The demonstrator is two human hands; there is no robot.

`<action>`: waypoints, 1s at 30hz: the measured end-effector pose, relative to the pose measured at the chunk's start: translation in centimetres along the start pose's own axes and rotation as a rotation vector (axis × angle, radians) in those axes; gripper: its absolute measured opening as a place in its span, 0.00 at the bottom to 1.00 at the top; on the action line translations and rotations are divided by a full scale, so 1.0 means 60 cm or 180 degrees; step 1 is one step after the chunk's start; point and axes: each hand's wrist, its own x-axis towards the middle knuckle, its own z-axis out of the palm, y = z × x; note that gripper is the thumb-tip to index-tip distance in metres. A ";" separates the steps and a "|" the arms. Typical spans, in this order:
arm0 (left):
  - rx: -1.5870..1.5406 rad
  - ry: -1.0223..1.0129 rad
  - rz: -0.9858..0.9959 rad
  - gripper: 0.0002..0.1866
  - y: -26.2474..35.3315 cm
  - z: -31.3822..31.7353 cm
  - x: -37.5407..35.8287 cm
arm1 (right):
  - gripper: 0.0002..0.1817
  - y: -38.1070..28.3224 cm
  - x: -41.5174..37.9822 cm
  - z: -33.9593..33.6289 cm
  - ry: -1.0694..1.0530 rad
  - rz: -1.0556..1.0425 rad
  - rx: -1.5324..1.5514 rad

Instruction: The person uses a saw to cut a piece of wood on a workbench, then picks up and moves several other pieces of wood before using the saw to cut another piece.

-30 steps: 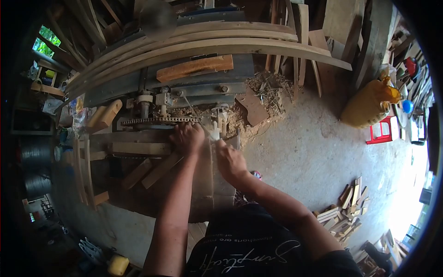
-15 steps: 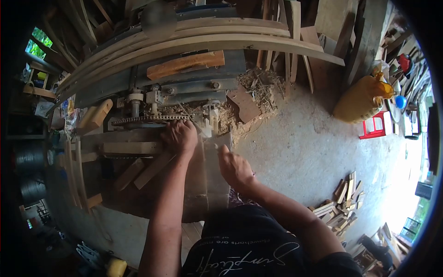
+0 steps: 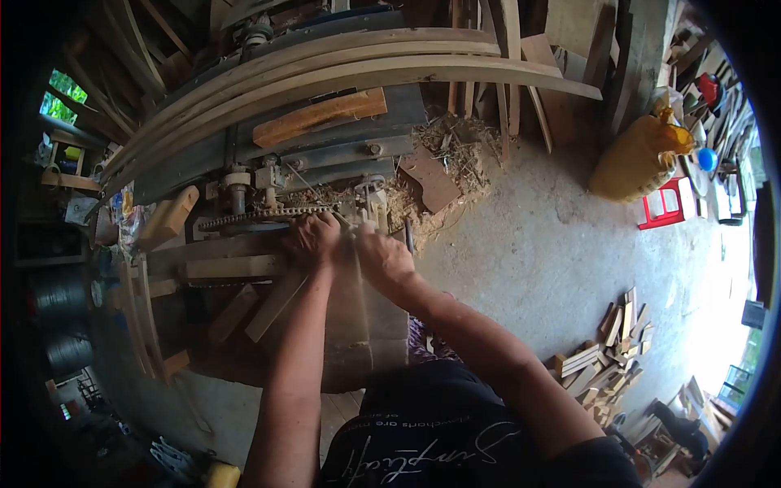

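My left hand (image 3: pixel 316 239) lies on the machine's worktop, just below a long toothed chain (image 3: pixel 268 214). Its fingers are bent and closed at the chain's right end, and whatever they hold is hidden. Close on its right, my right hand (image 3: pixel 384 256) is closed too, its fingertips smeared by motion; I cannot make out what is in it. A small pale upright fitting (image 3: pixel 373 195) stands just beyond the right hand. The brown worktop (image 3: pixel 382 333) spreads below both hands, dusted with sawdust.
Long wooden strips (image 3: pixel 342 77) arch across the machine behind an orange-brown wood block (image 3: pixel 320 116). Wood shavings (image 3: pixel 464 154) heap at its right end. On the floor stand a yellow sack (image 3: pixel 639 163), a red stool (image 3: pixel 663 203) and a pile of wood offcuts (image 3: pixel 606 350).
My right hand has moved left and away from my body, coming close to the left hand. The left hand has stayed nearly in place by the chain.
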 end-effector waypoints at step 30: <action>0.0314 0.0702 0.0239 0.21 -0.004 0.021 -0.008 | 0.10 0.007 -0.008 0.002 0.0095 -0.0297 -0.0181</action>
